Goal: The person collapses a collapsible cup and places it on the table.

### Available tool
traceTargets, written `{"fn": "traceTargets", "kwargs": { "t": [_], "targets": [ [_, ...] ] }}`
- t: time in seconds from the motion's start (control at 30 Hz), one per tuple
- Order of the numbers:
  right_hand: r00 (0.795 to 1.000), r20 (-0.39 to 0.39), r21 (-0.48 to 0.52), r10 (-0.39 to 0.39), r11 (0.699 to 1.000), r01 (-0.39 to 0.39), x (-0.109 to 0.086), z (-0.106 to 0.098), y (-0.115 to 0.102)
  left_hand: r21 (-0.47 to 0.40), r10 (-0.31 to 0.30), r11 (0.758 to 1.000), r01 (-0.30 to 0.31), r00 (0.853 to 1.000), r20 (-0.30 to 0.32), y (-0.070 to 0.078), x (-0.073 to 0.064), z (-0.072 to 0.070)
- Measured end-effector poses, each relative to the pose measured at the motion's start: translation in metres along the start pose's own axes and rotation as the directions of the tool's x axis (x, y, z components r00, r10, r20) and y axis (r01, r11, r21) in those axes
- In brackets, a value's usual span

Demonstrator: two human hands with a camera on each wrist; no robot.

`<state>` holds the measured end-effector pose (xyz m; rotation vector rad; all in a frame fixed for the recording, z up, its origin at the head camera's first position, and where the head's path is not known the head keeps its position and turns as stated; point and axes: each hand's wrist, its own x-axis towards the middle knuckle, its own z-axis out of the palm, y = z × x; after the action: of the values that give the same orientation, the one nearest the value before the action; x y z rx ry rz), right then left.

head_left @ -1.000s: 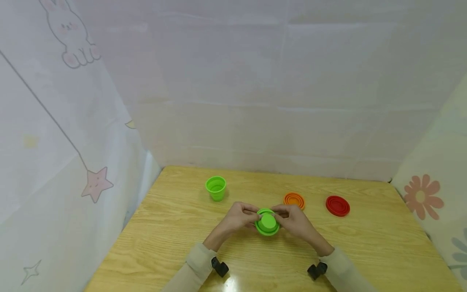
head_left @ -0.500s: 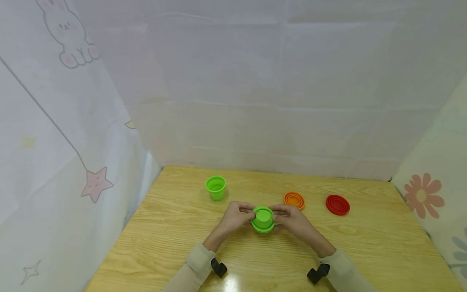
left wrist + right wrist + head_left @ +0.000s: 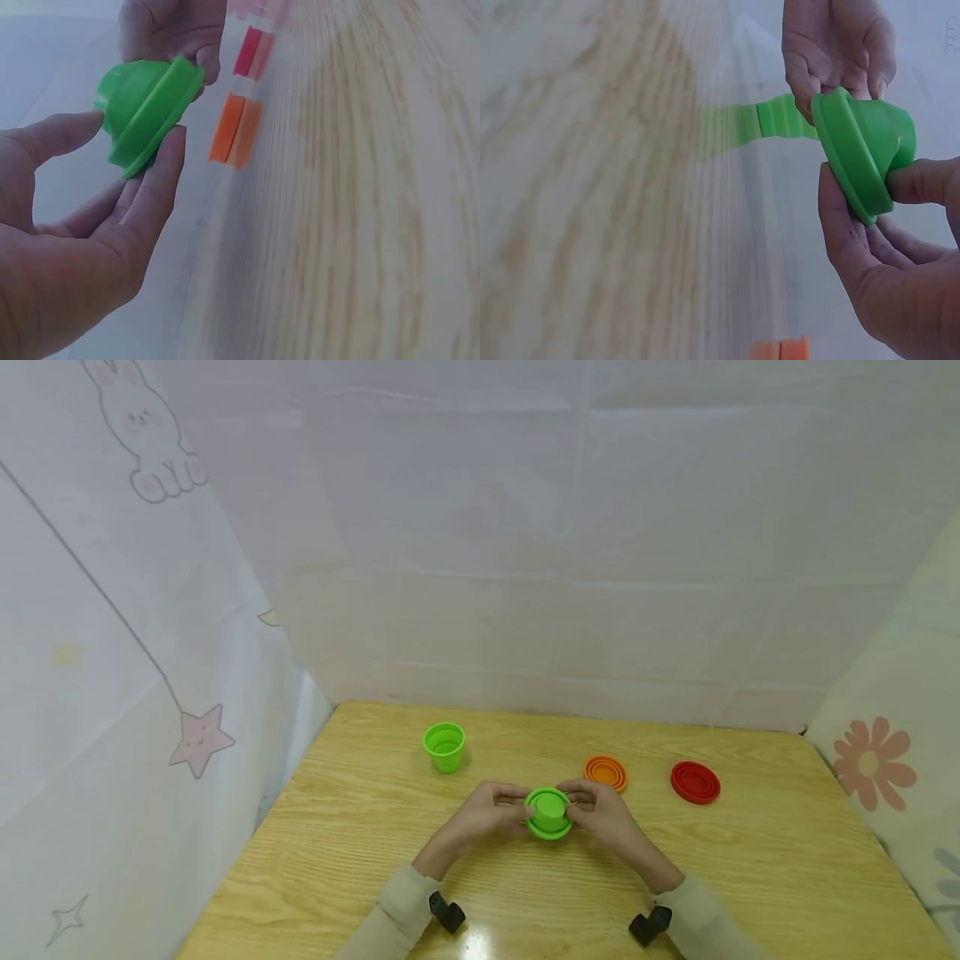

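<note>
Both hands hold a light green collapsible cup (image 3: 550,814) over the table, its rim away from me and its base facing up toward the head camera. The cup is partly folded, with its middle pushed out past a wide rim band. On its left side my left hand (image 3: 482,812) pinches it, thumb on the wall and fingers behind the rim. My right hand (image 3: 602,817) pinches the opposite side in the same way. In the left wrist view the cup (image 3: 146,112) appears side-on and bulges unevenly. The right wrist view also shows the thumb pressing the wall of the cup (image 3: 859,154).
A second green collapsible cup (image 3: 445,745) stands extended at the back left of the wooden table (image 3: 360,827). Flattened orange (image 3: 605,773) and red (image 3: 695,782) collapsible cups lie to the right. A pale printed cloth (image 3: 480,568) hangs behind the table.
The held green cup has tilted back and forth in the fingers and shifted slightly left, then right again. Both hands kept hold of it. The other cups stayed in place.
</note>
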<state>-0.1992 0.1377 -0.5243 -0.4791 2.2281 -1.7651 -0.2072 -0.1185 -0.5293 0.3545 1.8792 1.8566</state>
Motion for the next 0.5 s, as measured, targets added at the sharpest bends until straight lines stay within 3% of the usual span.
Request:
{"fn": "traceTargets", "kwargs": {
  "t": [0.23,0.4,0.5],
  "targets": [
    [1.0,-0.014,-0.013,0.008,1.0,-0.008,-0.001,0.0,0.001,0.028,0.018,0.999,-0.017,0.999,-0.03,0.004,-0.001,0.004],
    [0.999,-0.013,0.044,0.047,0.998,-0.046,-0.002,0.0,-0.001,0.107,0.043,0.994,-0.029,0.99,-0.131,0.003,0.001,0.009],
    [0.996,-0.017,0.117,0.089,0.989,-0.087,-0.003,0.0,-0.002,0.105,0.043,0.994,-0.023,0.981,-0.192,0.003,0.001,0.012]
  ]
}}
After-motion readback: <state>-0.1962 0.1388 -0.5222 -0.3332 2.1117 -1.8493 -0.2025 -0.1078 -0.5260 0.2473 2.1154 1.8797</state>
